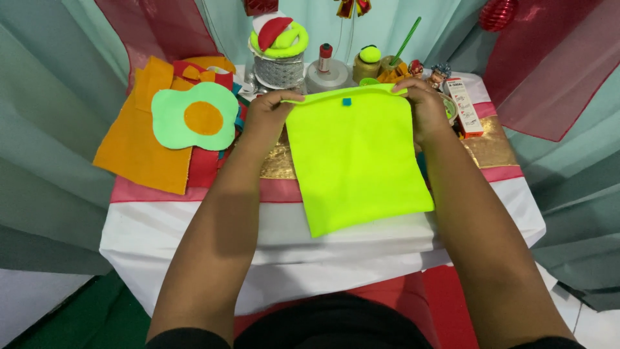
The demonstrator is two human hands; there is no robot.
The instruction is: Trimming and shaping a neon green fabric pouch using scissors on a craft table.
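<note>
A neon yellow felt sheet [355,161] hangs flat over the middle of the desk [194,239], its lower edge reaching toward the desk's near edge. A small teal square [347,101] sits just below its top edge. The left hand [268,116] pinches the sheet's top left corner, fingers clenched on the felt; the right hand [426,110] pinches the top right corner the same way. Toward the desk's left edge lies an orange felt piece [139,152] with a pale green felt shape [194,116] bearing an orange circle on top of it. Along the far edge stand a silver ribbon roll [279,70] and small jars [368,63]. Near the far right corner lies a small white and red box [464,106].
</note>
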